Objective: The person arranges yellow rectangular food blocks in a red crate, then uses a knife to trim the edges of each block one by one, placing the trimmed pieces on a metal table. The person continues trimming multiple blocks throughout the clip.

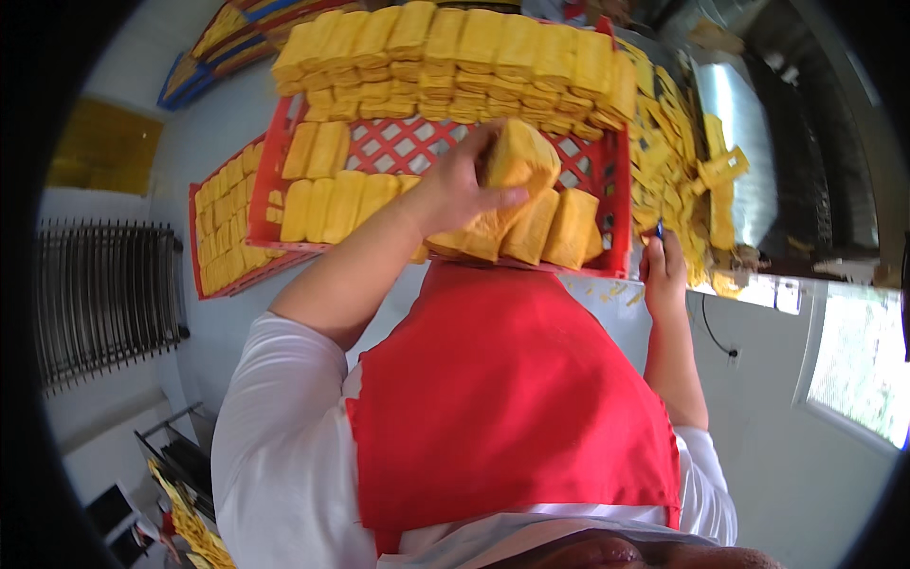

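We see a yellow block (519, 156) gripped in the left hand (462, 187), fingers curled around it, just above the near row of like blocks in the red crate (618, 204). The right hand (663, 268) sits at the crate's right corner, closed on a small blue thing (659, 229) we cannot identify. A second red crate (227, 228) of yellow blocks lies to the left, and loose yellow pieces (678, 152) pile to the right.
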Available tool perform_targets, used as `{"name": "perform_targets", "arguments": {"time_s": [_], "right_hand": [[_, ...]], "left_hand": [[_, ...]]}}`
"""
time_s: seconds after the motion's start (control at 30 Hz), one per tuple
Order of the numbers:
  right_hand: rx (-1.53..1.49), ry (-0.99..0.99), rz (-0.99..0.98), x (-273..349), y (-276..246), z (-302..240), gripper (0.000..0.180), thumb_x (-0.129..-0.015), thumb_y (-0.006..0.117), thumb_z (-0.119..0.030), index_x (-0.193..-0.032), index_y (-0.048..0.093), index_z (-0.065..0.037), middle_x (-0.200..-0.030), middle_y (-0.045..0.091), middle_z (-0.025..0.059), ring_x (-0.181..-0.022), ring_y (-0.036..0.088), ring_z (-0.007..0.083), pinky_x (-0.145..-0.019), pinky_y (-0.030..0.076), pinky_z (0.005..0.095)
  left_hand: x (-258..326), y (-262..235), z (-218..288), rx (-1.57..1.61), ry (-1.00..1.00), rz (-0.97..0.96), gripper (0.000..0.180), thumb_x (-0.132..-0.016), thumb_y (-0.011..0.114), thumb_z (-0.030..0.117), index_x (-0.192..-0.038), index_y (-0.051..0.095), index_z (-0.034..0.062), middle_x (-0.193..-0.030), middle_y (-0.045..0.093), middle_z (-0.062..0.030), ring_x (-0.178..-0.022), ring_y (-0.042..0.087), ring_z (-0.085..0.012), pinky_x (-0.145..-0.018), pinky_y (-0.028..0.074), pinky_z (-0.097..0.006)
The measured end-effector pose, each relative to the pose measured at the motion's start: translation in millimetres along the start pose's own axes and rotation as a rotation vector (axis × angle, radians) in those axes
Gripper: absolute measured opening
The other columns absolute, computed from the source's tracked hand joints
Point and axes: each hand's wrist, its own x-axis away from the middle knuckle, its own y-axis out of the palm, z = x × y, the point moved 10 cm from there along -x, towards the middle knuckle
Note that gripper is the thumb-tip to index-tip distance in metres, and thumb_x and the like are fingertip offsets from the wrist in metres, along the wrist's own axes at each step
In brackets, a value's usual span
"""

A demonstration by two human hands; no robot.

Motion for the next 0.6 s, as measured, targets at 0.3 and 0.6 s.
{"name": "perform_targets", "arguments": {"time_s": [0.3, 0.6], "right_hand": [[0.064, 0.087, 0.019, 30.4, 55.9, -13.6, 0.027, -0.101, 0.05, -0.027, -0.111, 0.057, -0.003, -0.066, 0.049, 0.0004, -0.055, 0.044, 0.0078, -0.052, 0.038, 0.0248], [0.147, 0.186, 0.087, 53.2, 55.2, -12.7, 0.034, -0.1, 0.053, -0.034, -0.112, 0.057, -0.002, -0.066, 0.05, 0.0011, -0.056, 0.045, 0.0088, -0.053, 0.039, 0.0253]], "left_hand": [[3.4, -247.5, -136.5, -1.046, -0.5, 0.371, 0.081, -0.079, 0.076, 0.035, -0.145, 0.036, 0.0136, -0.14, 0.041, -0.0172, -0.128, 0.045, -0.0337, -0.104, 0.04, -0.045], [35.9, -293.9, -184.5, -1.198, -0.676, 0.445, 0.069, -0.083, 0.071, 0.041, -0.139, 0.044, 0.0123, -0.135, 0.043, -0.015, -0.124, 0.046, -0.0328, -0.1, 0.042, -0.046]]}}
